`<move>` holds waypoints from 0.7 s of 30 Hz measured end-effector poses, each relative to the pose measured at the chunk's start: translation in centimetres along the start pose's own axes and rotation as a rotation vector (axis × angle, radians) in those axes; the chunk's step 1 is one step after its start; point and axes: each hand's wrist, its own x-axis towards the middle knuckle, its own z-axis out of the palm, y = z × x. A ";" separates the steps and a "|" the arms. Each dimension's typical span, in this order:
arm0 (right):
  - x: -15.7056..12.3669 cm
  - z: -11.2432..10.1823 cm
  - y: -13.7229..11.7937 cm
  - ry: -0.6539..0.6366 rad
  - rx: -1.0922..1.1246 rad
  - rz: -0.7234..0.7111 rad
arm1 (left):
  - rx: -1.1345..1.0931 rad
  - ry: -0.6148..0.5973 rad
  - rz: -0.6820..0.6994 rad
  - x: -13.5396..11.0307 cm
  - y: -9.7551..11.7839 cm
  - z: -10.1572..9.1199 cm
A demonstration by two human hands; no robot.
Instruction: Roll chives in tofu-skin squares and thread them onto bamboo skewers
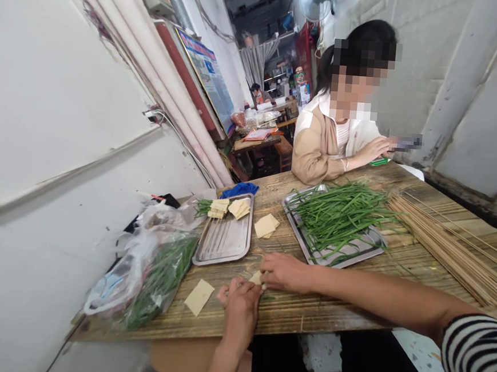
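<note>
Both hands meet near the table's front edge over a pale yellow tofu sheet (256, 277), which they mostly cover. My left hand (241, 303) has its fingers closed on the sheet's near left side. From the right, my right hand (287, 273) pinches the other end. A bit of green shows beneath the right fingers. Another single tofu sheet (199, 297) lies flat left of my left hand. Beyond the hands sits a small stack of tofu sheets (266, 226). Long green chives (343, 213) are heaped on a metal tray (361, 253) to the right.
A second metal tray (221, 256) at the left carries rolled tofu pieces (218, 208) with chives. Beside it lies a plastic bag of greens (161, 282). Wooden skewers (450, 250) are spread at the right. Across the table, a person (321, 137) holds a phone.
</note>
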 end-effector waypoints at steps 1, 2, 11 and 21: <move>-0.1 0.1 -0.2 0.000 -0.030 -0.010 | -0.002 0.011 -0.007 0.1 0.0 0.0; -0.2 0.3 -0.4 -0.006 -0.056 -0.025 | -0.002 0.024 -0.012 0.2 0.0 -0.1; 0.9 1.1 0.3 -0.091 -0.006 -0.090 | 0.098 0.164 -0.022 -0.9 0.2 0.3; 2.4 0.8 1.9 -0.162 0.223 -0.045 | 0.131 0.166 0.057 -1.3 -0.2 0.6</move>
